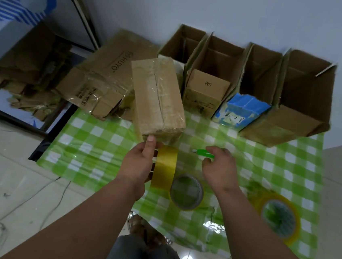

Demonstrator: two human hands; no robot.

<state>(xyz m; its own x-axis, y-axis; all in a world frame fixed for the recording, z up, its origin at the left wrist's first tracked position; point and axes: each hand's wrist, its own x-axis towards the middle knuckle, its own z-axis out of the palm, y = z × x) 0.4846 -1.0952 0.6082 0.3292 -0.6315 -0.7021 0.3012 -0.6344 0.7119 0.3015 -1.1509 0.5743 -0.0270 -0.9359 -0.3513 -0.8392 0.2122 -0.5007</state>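
Observation:
My left hand grips a yellow roll of packing tape, held on edge above the green checked cloth. Its thumb points up at the near end of a taped brown cardboard box that lies just beyond. My right hand hovers to the right with fingers loosely curled and holds nothing. Its fingertips are right beside a green utility knife lying on the cloth. I cannot tell whether they touch it.
Two more tape rolls lie flat on the cloth: one between my wrists, one at the right. A row of open cardboard boxes stands at the back. Flattened cardboard is piled at the left. Cables cross the tiled floor.

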